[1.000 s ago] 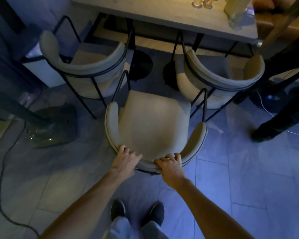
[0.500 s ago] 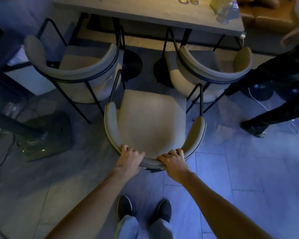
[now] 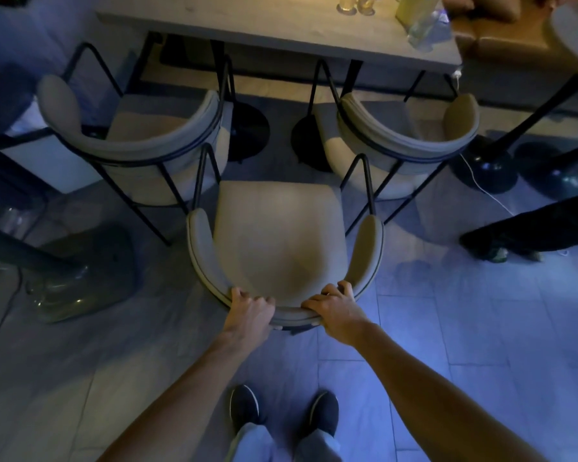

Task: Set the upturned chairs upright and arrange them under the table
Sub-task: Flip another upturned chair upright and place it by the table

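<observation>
Left hand [image 3: 251, 311], right hand [image 3: 337, 311] still grasping beige armchair [image 3: 274, 235] backrest; armchair seemingly barely moving toward table [image 3: 264, 25]; bottle [image 3: 417, 15] label reading too blurred.

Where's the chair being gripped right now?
Head view, centre: the middle chair stands upright, left hand and right hand gripping its backrest, behind the left chair and right chair, short of the table.
</observation>
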`<act>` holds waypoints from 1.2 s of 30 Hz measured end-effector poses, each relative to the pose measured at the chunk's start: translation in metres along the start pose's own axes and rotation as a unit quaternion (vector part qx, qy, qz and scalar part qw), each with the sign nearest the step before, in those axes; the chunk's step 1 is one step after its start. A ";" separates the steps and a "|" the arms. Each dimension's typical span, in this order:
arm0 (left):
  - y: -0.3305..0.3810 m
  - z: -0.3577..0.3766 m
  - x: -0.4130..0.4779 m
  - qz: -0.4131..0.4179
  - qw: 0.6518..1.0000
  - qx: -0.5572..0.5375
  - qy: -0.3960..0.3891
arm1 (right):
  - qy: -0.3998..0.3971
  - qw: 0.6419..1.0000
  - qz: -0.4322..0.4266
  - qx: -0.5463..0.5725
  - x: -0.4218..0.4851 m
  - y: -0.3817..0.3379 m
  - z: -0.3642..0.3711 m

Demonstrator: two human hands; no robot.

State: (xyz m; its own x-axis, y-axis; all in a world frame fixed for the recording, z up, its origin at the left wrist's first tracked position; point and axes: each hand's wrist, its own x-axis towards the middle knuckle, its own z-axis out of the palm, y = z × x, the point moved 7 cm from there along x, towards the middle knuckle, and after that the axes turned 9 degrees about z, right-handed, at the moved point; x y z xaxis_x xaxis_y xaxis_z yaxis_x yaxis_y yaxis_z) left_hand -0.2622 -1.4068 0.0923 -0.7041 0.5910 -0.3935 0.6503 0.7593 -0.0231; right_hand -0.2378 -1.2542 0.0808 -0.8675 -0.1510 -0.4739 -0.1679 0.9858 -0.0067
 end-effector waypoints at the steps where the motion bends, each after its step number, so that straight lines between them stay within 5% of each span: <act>1: 0.002 0.000 0.002 0.000 1.000 0.004 0.001 | 0.003 1.000 -0.003 -0.004 0.001 0.002 0.000; 19: 0.020 -0.002 0.029 0.003 0.995 -0.097 -0.003 | -0.027 0.998 0.047 0.037 0.005 0.037 -0.008; 24: 0.062 -0.032 0.049 0.022 0.995 -0.097 -0.018 | 0.023 0.996 0.024 0.087 -0.008 0.056 -0.022; 36: 0.178 -0.151 0.146 0.004 0.983 -0.159 0.092 | 0.051 0.986 0.069 0.143 -0.036 0.208 -0.067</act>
State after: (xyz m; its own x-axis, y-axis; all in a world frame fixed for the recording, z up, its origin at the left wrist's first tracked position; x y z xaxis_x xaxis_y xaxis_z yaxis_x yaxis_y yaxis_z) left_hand -0.2925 -1.1446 0.1697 -0.7575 0.6148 -0.2195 0.5551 0.7835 0.2791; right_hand -0.2732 -1.0485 0.1553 -0.9177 -0.0061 -0.3973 0.0818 0.9756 -0.2039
